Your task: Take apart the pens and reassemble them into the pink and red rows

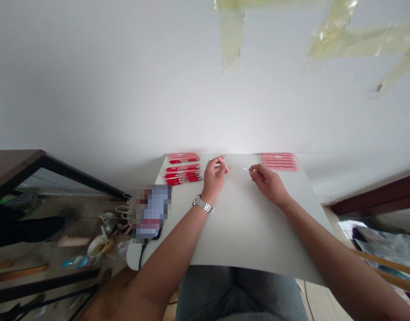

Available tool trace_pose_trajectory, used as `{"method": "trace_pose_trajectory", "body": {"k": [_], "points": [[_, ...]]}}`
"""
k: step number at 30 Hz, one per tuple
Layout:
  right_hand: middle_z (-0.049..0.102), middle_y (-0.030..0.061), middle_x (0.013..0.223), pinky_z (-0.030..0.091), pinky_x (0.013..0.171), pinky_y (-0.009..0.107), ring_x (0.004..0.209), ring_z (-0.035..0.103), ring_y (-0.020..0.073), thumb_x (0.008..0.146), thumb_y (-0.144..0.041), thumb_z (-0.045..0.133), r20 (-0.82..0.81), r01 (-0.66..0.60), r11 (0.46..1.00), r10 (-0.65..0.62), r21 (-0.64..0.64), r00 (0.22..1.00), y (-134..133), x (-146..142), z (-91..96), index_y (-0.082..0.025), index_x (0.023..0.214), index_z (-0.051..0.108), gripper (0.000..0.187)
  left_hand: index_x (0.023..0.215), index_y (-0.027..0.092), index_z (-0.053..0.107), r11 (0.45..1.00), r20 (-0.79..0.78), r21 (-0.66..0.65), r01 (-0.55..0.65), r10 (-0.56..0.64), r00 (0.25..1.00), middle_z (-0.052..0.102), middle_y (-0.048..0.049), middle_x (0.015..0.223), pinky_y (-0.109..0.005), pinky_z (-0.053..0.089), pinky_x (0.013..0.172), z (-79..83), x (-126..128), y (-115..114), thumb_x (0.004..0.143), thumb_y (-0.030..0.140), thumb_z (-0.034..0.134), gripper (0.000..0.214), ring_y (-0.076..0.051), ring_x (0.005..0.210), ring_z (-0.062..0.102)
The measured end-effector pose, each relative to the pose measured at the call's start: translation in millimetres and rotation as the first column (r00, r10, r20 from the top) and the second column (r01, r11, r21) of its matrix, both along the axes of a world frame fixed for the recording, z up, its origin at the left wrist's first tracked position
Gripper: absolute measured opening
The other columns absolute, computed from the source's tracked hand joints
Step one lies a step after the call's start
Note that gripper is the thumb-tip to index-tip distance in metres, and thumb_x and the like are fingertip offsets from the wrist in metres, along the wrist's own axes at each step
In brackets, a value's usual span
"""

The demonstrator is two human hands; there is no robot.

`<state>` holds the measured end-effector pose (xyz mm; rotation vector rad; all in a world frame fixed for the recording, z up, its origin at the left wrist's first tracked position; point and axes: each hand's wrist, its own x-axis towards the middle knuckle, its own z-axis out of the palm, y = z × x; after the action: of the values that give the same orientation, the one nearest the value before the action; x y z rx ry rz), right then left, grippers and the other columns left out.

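My left hand (215, 176), with a metal watch (202, 204) on its wrist, is closed around a short pink piece (224, 164), perhaps part of a pen; the fingers hide some of it. A little to the right, my right hand (265, 182) pinches a thin pen refill (244, 168). Its pale end points left towards the left hand, and the two pieces are apart. Several red pens (183, 169) lie in a row left of my left hand. Beyond my right hand lies a row of slim pink sticks (279, 161).
The white table (238, 232) stands against a wall with yellowish tape (231, 40). More pink sticks (182, 155) lie at its back left corner. A blurred-out phone (153, 211) with a cable is at the left edge. Dark furniture (40, 156) and floor clutter flank the left side.
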<state>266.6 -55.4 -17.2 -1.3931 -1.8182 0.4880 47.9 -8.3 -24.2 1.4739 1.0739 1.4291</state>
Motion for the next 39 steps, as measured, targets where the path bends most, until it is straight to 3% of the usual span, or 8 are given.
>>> {"method": "trace_pose_trajectory", "body": {"k": [3,8,17,26,32,39], "points": [[0.068,0.0018,0.08,0.045,0.069,0.028,0.071,0.062,0.0174,0.102,-0.045,0.051,-0.001,0.011,1.0,-0.011,-0.007,1.0,0,0,0.5,-0.024,0.11,0.064,0.026,0.115,0.019,0.062,0.999,-0.054,0.036,0.02,-0.018,0.998,0.064,-0.0119,0.126,-0.029,0.062,0.082,-0.6,0,-1,0.099,0.036,0.062,0.024,-0.011,0.082,0.071],[0.069,0.0019,0.081,0.046,0.07,0.028,0.071,0.063,0.017,0.102,-0.045,0.052,-0.016,0.012,1.0,-0.012,-0.009,1.0,0,1,0.2,-0.024,0.109,0.064,0.025,0.143,0.026,0.051,0.996,-0.176,0.083,-0.012,0.027,0.984,0.065,-0.0062,0.114,-0.026,0.061,0.078,3.4,-5,-4,0.098,0.023,0.062,0.046,-0.012,0.083,0.069],[0.068,0.0006,0.079,0.046,0.069,0.027,0.07,0.063,0.0165,0.102,-0.045,0.052,-0.028,0.008,1.0,-0.008,-0.017,1.0,0,1,-1.6,-0.024,0.109,0.063,0.024,0.127,0.022,0.065,0.966,-0.48,0.248,-0.08,0.194,0.855,0.065,-0.004,0.099,-0.025,0.056,0.075,9.7,-11,-5,0.097,0.017,0.062,0.031,-0.012,0.079,0.064],[0.067,0.0005,0.078,0.046,0.068,0.027,0.069,0.061,0.0164,0.103,-0.046,0.051,-0.038,-0.009,1.0,0.008,-0.008,0.999,0,1,-1.2,-0.024,0.109,0.062,0.025,0.126,0.021,0.068,0.99,-0.58,0.144,0.001,0.083,0.811,0.059,-0.0043,0.107,-0.028,0.058,0.082,-3.1,-11,-1,0.092,0.013,0.065,0.035,-0.009,0.072,0.062],[0.067,0.0003,0.078,0.045,0.067,0.027,0.069,0.06,0.0161,0.102,-0.045,0.051,-0.04,-0.009,1.0,0.008,-0.02,0.999,-1,0,-1.0,-0.024,0.109,0.062,0.025,0.103,0.021,0.072,0.989,-0.663,0.14,0.047,0.059,0.746,0.058,-0.0044,0.101,-0.029,0.055,0.084,-2.9,-12,-1,0.094,0.017,0.063,0.013,-0.013,0.08,0.061],[0.068,0.0,0.078,0.045,0.068,0.027,0.069,0.061,0.016,0.101,-0.045,0.051,-0.022,0.009,1.0,-0.01,-0.024,1.0,0,1,-1.6,-0.024,0.109,0.063,0.025,0.089,0.021,0.067,0.992,-0.721,0.12,0.049,0.053,0.691,0.056,-0.0019,0.088,-0.029,0.05,0.078,4.4,-9,-3,0.093,0.019,0.063,0.007,-0.014,0.073,0.056]]}}
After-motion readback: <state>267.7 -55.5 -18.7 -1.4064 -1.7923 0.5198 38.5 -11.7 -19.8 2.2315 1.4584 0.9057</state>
